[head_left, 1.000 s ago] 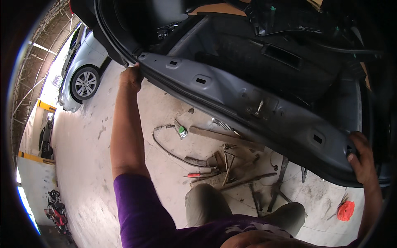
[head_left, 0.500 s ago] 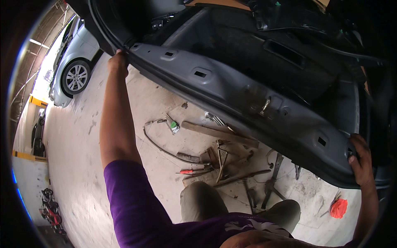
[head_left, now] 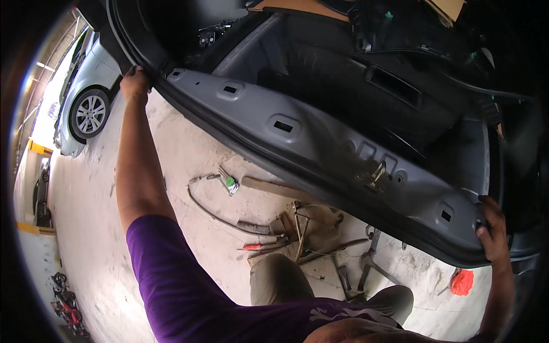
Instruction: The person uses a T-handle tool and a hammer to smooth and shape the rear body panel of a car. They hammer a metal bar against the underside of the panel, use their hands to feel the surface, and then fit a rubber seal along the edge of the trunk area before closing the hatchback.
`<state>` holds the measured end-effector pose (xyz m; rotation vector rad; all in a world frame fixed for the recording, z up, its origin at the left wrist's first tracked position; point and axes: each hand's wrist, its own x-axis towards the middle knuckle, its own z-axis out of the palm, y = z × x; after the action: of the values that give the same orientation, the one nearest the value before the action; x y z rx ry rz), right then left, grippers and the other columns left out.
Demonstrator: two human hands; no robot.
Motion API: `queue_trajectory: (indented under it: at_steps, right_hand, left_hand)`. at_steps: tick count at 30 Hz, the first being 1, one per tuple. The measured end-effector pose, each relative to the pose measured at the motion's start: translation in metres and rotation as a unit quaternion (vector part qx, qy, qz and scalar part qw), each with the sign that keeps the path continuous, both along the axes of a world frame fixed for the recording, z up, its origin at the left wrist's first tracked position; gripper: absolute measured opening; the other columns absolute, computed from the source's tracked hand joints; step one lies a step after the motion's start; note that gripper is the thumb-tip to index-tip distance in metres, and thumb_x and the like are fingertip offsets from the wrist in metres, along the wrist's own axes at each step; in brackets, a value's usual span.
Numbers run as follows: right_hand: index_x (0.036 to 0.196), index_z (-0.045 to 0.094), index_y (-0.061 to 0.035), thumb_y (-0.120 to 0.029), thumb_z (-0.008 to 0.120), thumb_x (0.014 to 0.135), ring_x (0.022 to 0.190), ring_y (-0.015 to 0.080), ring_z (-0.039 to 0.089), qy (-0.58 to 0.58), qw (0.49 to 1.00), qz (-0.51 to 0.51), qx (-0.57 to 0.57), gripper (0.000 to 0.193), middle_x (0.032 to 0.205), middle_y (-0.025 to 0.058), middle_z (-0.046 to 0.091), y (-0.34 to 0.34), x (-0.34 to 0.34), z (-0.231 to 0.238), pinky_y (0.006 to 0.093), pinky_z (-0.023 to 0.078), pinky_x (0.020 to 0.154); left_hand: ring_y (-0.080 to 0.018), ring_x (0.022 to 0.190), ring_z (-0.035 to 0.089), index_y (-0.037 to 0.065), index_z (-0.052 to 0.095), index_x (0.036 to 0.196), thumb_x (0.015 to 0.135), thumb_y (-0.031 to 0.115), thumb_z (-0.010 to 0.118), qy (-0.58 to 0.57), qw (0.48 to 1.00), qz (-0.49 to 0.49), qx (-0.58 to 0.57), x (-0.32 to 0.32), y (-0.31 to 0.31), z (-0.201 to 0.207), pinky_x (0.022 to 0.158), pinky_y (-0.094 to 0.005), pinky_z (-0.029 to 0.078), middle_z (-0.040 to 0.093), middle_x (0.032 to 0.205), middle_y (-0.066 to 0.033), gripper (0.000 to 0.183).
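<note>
Evidently, the grey sill (head_left: 258,107) slants from upper left to lower right. The right hand (head_left: 494,233) clasps its right end; the left hand (head_left: 135,84) meets the black edging (head_left: 243,146) at upper left, its closure indeterminable. Even pressure at both ends, without twisting, is advisable.

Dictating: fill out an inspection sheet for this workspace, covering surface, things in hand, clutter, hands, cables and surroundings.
Surface: pale floor, stained.
Things in hand: grey trunk sill, metal latch mounted on it.
Clutter: plank, red-handled tool and orange-red bundle on the floor.
Hands: left hand at the sill's left end, grip partly hidden; right hand touching its right end.
Cables: one curved cable or hose, cannot tell which, below the sill.
Surroundings: silver car at left.
</note>
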<state>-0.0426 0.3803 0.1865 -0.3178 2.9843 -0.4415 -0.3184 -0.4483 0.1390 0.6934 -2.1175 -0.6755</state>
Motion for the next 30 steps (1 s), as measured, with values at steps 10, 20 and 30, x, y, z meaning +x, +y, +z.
queue_trajectory:
  at_steps: [10,20,30]
  right_hand:
    - [0.12,0.055,0.0007,-0.048,0.05,0.087,0.12,0.0422,0.048,0.023,0.997,0.068,0.0,0.059,0.126,0.0275,0.052,0.012,0.0,-0.004,0.0455,0.036,0.101]
    - [0.127,0.051,-0.0023,-0.058,0.044,0.09,0.126,0.0392,0.044,-0.002,0.997,0.049,0.067,0.067,0.133,0.0251,0.048,0.03,0.009,-0.007,0.0443,0.031,0.106]
    - [0.129,0.049,-0.0005,-0.059,0.045,0.089,0.129,0.041,0.041,-0.018,0.997,0.041,0.066,0.07,0.134,0.0254,0.046,0.034,0.003,-0.01,0.0472,0.031,0.106]
  left_hand:
    - [-0.0342,0.1,0.064,0.007,0.066,0.113,0.088,0.046,0.053,-0.139,0.978,-0.01,-0.157,0.009,0.009,0.014,0.089,-0.0395,0.048,0.065,0.105,-0.0236,0.048]
    - [-0.0267,0.103,0.061,-0.014,0.048,0.122,0.096,0.023,0.056,0.001,0.889,-0.175,0.424,0.072,0.097,-0.01,0.089,-0.029,0.05,0.061,0.114,-0.0196,0.045]
    - [-0.0109,0.063,0.054,0.0,0.064,0.1,0.094,0.03,0.06,-0.045,0.85,-0.221,0.476,0.158,0.246,0.003,0.055,-0.0222,0.042,0.064,0.082,-0.0037,0.031]
